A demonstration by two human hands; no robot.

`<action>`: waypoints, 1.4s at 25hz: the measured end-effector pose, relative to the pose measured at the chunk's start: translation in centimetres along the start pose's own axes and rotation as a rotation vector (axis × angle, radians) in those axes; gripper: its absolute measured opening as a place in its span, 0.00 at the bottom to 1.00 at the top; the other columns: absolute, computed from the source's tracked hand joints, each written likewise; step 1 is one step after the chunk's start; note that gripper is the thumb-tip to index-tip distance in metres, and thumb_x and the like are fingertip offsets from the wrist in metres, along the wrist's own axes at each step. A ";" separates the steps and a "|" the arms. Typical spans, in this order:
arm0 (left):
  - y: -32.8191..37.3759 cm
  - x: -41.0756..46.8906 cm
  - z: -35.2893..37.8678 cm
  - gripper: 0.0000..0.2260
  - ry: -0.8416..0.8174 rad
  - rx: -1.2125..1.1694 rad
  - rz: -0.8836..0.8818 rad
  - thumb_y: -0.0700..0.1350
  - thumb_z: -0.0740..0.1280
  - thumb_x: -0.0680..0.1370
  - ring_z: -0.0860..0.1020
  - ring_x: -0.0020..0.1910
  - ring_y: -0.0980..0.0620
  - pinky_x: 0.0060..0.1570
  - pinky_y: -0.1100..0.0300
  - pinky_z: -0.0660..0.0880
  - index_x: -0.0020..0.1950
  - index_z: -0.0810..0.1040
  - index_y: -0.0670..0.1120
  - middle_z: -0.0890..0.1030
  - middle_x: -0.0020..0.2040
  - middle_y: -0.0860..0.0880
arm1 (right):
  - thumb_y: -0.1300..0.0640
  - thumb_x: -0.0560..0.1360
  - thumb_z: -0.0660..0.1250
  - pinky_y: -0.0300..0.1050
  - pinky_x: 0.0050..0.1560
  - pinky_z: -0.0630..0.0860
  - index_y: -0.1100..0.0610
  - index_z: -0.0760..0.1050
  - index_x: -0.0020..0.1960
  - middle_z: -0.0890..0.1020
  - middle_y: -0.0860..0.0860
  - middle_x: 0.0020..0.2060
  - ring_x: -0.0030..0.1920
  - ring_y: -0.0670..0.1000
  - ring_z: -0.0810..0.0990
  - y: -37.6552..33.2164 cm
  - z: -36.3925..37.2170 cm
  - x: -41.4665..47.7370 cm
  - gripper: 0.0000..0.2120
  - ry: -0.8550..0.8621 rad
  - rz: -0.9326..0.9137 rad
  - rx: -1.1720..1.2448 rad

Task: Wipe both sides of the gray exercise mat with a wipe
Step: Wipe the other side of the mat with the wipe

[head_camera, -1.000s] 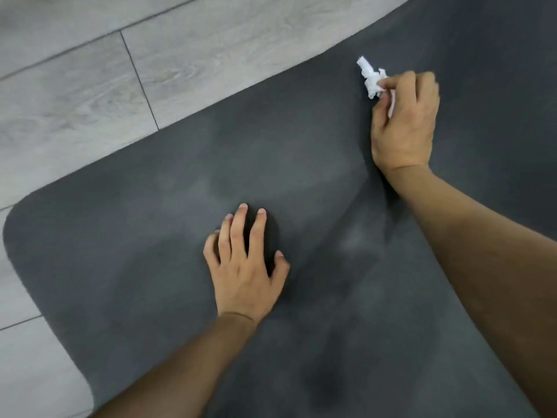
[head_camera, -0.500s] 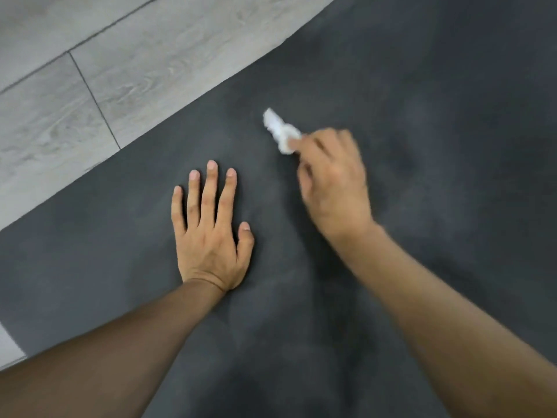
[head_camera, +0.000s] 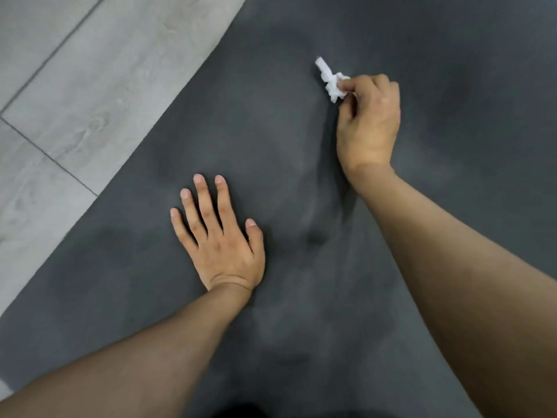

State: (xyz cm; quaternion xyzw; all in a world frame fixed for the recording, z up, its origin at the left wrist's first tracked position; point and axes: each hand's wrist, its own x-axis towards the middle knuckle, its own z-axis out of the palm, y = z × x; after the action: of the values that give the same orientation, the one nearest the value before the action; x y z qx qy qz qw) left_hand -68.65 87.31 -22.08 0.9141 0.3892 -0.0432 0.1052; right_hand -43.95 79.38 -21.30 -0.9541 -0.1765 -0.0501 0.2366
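Nearest the camera, two bare forearms reach out over the mat (head_camera: 452, 182), which lies flat on the floor and fills most of the view. The left hand (head_camera: 223, 245) rests palm down on the mat, its fingers (head_camera: 205, 203) straight and spread wide, holding nothing. I judge it props the person and pins the mat so it does not creep. Farther out and to the right, the right hand (head_camera: 369, 125) is curled, thumb and fingers pinching a small crumpled white wipe (head_camera: 331, 82). The wipe pokes out past the fingertips toward the upper left, on or just above the mat; the contact itself cannot be made out. Beyond the mat's long edge, at the far left, lies the pale gray plank floor (head_camera: 75, 86).

The step in hand looks like wiping the face of the mat that is turned up, which shows dull cloudy patches. Whether this is the first side or the second cannot be told from here. The next move calls for pressing the wad down and drawing it across the mat in overlapping strokes, with the left hand planted. The wad is small, so opening it out would cover more ground. The mat has to be turned over if its other face is not yet done
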 end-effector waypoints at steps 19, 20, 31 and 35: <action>-0.2 -0.1 1.0 0.33 0.132 0.024 0.010 0.54 0.53 0.78 0.53 0.81 0.40 0.79 0.41 0.47 0.83 0.54 0.48 0.54 0.83 0.44 | 0.62 0.74 0.63 0.36 0.47 0.66 0.54 0.81 0.52 0.76 0.53 0.47 0.48 0.54 0.75 5.5 -3.9 -6.8 0.11 0.140 0.203 0.083; -0.2 0.0 1.0 0.33 0.134 0.027 0.009 0.54 0.53 0.78 0.53 0.81 0.40 0.79 0.41 0.47 0.83 0.54 0.48 0.54 0.83 0.44 | 0.62 0.74 0.63 0.35 0.47 0.65 0.53 0.81 0.53 0.76 0.52 0.47 0.48 0.53 0.75 5.2 -3.8 -7.1 0.11 0.156 0.213 0.112; -1.8 0.7 -1.2 0.35 -0.185 0.113 0.128 0.64 0.45 0.82 0.38 0.82 0.42 0.79 0.41 0.39 0.82 0.34 0.52 0.34 0.82 0.46 | 0.62 0.74 0.64 0.49 0.47 0.75 0.52 0.77 0.56 0.76 0.52 0.47 0.45 0.54 0.77 3.1 -5.8 -9.1 0.12 -0.103 0.171 0.214; -2.0 1.4 -3.8 0.56 -0.418 0.065 0.162 0.81 0.53 0.69 0.32 0.80 0.40 0.77 0.38 0.35 0.80 0.29 0.50 0.29 0.80 0.45 | 0.60 0.78 0.62 0.45 0.50 0.70 0.52 0.81 0.56 0.75 0.54 0.53 0.53 0.56 0.74 1.7 -4.8 -9.2 0.12 0.009 0.322 0.019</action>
State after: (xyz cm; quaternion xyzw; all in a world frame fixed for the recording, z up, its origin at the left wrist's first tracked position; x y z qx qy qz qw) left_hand -69.10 90.50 -18.90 0.9164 0.2827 -0.2359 0.1570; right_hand -52.01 72.86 -19.40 -0.9676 -0.0206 -0.0139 0.2513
